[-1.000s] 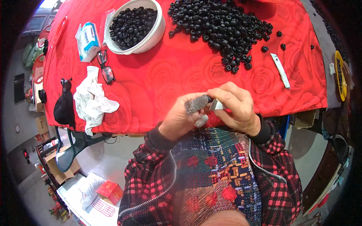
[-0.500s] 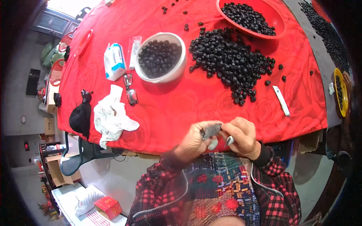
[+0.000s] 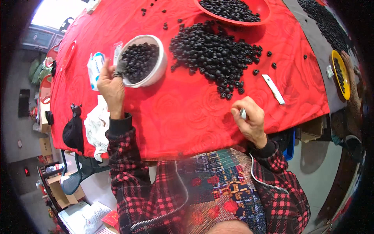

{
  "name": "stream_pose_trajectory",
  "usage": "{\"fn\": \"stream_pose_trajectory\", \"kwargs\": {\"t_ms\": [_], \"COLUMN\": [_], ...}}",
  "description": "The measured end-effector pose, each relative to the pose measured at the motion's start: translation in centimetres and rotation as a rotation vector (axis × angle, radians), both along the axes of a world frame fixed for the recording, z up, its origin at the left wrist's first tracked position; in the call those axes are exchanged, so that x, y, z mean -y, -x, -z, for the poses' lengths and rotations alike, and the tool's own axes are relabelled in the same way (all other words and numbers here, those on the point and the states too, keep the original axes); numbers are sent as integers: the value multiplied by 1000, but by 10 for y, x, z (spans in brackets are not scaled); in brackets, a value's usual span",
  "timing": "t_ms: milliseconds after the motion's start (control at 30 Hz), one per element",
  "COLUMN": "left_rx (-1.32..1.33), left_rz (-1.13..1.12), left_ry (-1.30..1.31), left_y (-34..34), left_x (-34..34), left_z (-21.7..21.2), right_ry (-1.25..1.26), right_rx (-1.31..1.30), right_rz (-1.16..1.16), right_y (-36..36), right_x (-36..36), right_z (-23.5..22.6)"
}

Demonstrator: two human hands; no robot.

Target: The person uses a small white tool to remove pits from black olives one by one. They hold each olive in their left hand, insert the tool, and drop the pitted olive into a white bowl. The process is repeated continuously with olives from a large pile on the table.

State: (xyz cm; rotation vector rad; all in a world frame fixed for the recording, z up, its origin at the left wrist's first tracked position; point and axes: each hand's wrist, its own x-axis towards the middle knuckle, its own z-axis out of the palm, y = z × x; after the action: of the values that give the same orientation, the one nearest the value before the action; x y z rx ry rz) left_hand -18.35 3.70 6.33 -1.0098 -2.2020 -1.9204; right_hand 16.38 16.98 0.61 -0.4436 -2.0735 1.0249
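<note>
My left hand [image 3: 112, 89] reaches to the near left rim of a white bowl [image 3: 159, 70], its fingers apart. A dark grey covering or piece [image 3: 121, 67] shows at its thumb side, blurred; no separate thing is clear between the fingers. Black round pieces with pitted ends [image 3: 140, 58] fill much of the bowl. Over the table's near edge, right of the middle, my right hand [image 3: 251, 119] is closed on what looks like a small knife [image 3: 243, 113]. Only a short bit of its silvery metal shows. A large heap of the same black pieces [image 3: 214, 54] lies beyond both hands.
A red basin [image 3: 265, 17] of black pieces stands at the back. A white strip packet [image 3: 273, 89] lies right of the heap. Leftward are a blue-and-white packet [image 3: 96, 70], a white cloth [image 3: 96, 126] and a black cloth item [image 3: 74, 132]. A yellow dish [image 3: 343, 84] is far right.
My left hand has left my right hand and moved up and left to the white bowl. My right hand has shifted slightly upward, still closed on the metal tool. The view has shifted a little.
</note>
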Motion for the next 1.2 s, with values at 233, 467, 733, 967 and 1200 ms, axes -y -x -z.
{"fn": "stream_pose_trajectory", "kwargs": {"t_ms": [233,467,733,967,1200], "left_rx": [-456,-512,-388,-282,-402], "left_rz": [491,710,629,488,626], "left_ry": [288,396,549,411,551], "left_y": [-132,-170,-148,-131,-139], "left_x": [-48,-72,-10,12,-13], "left_z": [30,67,64,48,50], "right_ry": [127,165,180,144,121], "right_rx": [31,6,5,35,28], "right_rz": [68,68,64,52,69], "right_y": [-7,-7,-6,-5,-2], "right_x": [-6,-7,-5,-4,-2], "right_z": [2,3,6,4,4]}}
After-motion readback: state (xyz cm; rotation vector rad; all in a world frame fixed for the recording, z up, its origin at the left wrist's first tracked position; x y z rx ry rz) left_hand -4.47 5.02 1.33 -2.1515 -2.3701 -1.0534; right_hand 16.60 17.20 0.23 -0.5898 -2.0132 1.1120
